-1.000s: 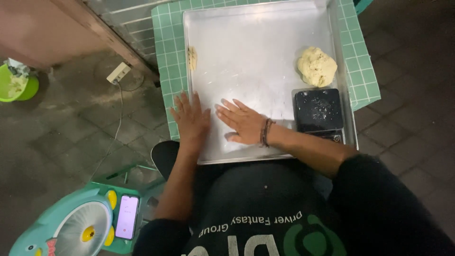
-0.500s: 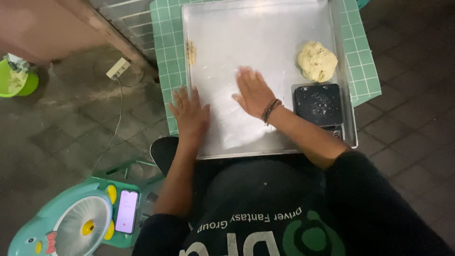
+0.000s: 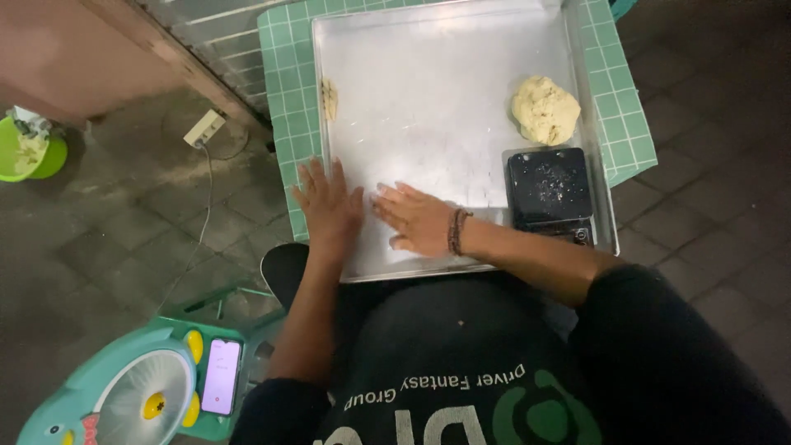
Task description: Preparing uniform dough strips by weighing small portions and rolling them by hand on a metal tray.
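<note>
A large metal tray (image 3: 428, 99) lies on a green-tiled table (image 3: 288, 74). My left hand (image 3: 328, 206) rests flat on the tray's near left corner, fingers spread. Beside it, my right hand (image 3: 416, 218) lies palm down on the tray's near part, with a beaded bracelet at the wrist. Both hands hold nothing. A lump of pale dough (image 3: 545, 110) sits at the tray's right side. Just in front of it stands a black kitchen scale (image 3: 550, 191) dusted with flour. A small scrap of dough (image 3: 329, 99) clings to the tray's left rim.
A teal toy-like stand (image 3: 124, 395) with a phone (image 3: 221, 377) lying on it sits on the floor at lower left. A white power strip (image 3: 203, 128) with its cable lies on the paving. A green bowl (image 3: 31, 148) stands at far left. A pink wall runs along the upper left.
My right hand has slid back from the middle of the tray toward its near edge, close to my left hand. The left hand has stayed at the near left corner.
</note>
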